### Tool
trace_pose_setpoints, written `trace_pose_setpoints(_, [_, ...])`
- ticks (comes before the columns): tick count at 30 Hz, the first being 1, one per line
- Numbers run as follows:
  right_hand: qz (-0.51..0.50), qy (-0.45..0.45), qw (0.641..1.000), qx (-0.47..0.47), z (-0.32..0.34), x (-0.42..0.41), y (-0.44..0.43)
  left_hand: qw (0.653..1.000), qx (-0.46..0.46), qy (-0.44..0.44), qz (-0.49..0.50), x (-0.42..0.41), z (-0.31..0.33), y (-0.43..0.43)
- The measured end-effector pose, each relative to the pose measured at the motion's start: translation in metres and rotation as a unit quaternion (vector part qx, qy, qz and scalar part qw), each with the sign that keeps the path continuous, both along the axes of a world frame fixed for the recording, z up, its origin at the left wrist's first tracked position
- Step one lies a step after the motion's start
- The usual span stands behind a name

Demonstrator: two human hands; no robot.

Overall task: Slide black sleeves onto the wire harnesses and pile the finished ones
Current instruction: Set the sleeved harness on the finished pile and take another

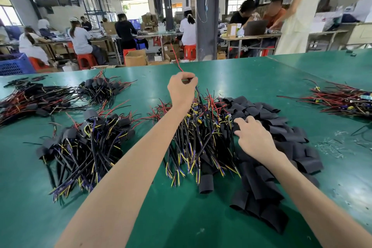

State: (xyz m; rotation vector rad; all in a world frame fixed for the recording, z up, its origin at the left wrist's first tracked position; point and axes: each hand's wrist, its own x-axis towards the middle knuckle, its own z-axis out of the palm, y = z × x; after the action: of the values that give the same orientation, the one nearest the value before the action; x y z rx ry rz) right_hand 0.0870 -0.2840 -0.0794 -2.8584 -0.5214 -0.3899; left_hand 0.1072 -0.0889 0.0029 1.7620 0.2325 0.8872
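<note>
My left hand (pixel 181 90) is raised above the middle heap of bare wire harnesses (pixel 201 137) and pinches one harness (pixel 198 94) by its red and black wires, whose red end sticks up past the fingers. My right hand (pixel 252 137) rests on the pile of flat black sleeves (pixel 281 127) to the right of that heap, fingers curled onto a sleeve at the pile's left edge. A pile of sleeved harnesses (pixel 88 143) lies at the near left of the green table (pixel 251 78).
More harness piles lie at the far left (pixel 32 98), behind it (pixel 104 88), and at the far right (pixel 342 100). Wire scraps (pixel 332 145) litter the table's right side. Seated workers (pixel 80 40) and a standing person (pixel 298 16) are beyond the table's far edge.
</note>
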Motion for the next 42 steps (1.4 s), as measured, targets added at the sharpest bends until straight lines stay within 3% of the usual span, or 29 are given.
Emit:
trace_pose_setpoints(7, [0.029, -0.017, 0.997, 0.069, 0.0, -0.001, 0.004, 0.971, -0.162, -0.16, -0.075, -0.032, 0.08, 0.009])
trace_pose_setpoints(9, [0.047, -0.013, 0.994, 0.099, 0.001, -0.003, 0.006, 0.975, -0.135, -0.159, -0.079, -0.046, 0.102, 0.016])
trace_pose_setpoints(12, [0.072, -0.006, 0.989, 0.132, 0.004, -0.005, 0.009, 0.989, 0.121, -0.077, -0.044, -0.068, 0.109, 0.029])
trace_pose_setpoints(15, [0.097, -0.016, 0.984, 0.149, 0.006, -0.01, 0.013, 0.911, 0.41, 0.006, 0.038, -0.089, 0.078, 0.044])
trace_pose_setpoints(18, [0.122, -0.023, 0.977, 0.174, 0.008, -0.015, 0.018, 0.855, 0.509, 0.079, 0.051, -0.106, 0.022, 0.05])
trace_pose_setpoints(22, [0.145, -0.008, 0.972, 0.184, 0.007, -0.019, 0.022, 0.845, 0.524, 0.102, 0.032, -0.124, -0.039, 0.056])
trace_pose_setpoints(25, [0.156, -0.002, 0.971, 0.183, 0.005, -0.02, 0.023, 0.863, 0.496, 0.096, -0.006, -0.128, -0.059, 0.057])
trace_pose_setpoints(33, [0.156, -0.007, 0.963, 0.221, 0.002, -0.017, 0.021, 0.903, 0.425, 0.057, -0.038, -0.14, -0.067, 0.054])
trace_pose_setpoints(42, [0.19, -0.016, 0.953, 0.235, 0.001, -0.017, 0.02, 0.909, 0.408, 0.057, -0.06, -0.142, -0.07, 0.053])
